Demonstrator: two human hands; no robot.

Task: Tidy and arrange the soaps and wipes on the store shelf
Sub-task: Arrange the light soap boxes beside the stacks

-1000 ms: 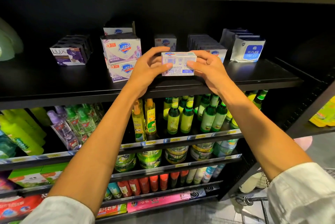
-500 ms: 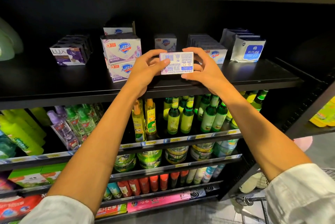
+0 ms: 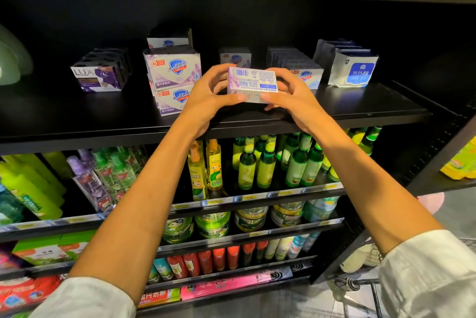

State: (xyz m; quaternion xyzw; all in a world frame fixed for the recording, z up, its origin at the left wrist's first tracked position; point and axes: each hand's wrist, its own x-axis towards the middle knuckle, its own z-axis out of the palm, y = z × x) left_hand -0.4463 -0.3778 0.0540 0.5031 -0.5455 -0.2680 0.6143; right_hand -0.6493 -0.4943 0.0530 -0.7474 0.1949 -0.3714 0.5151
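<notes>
A white and purple soap box (image 3: 251,84) is held between both hands just above the black shelf (image 3: 360,109), its printed back face and barcode turned up toward me. My left hand (image 3: 206,97) grips its left end, my right hand (image 3: 291,96) its right end. To the left stand two stacked Safeguard soap boxes (image 3: 173,78) and a row of dark LUX soap boxes (image 3: 99,77). Behind the held box sits a single Safeguard box (image 3: 235,57). A row of Safeguard boxes (image 3: 306,77) and white wipe packs (image 3: 354,70) stand at the right.
Another Safeguard box (image 3: 167,41) stands at the back behind the stack. Below the shelf are rows of green and yellow bottles (image 3: 257,163) and spray bottles (image 3: 103,176). A shelf with price tags hangs overhead. The wire cart (image 3: 360,284) is at bottom right.
The soap box has been turned in my hands, from its long edge facing me to its printed back face tilted up. Both hands stayed at its ends.
</notes>
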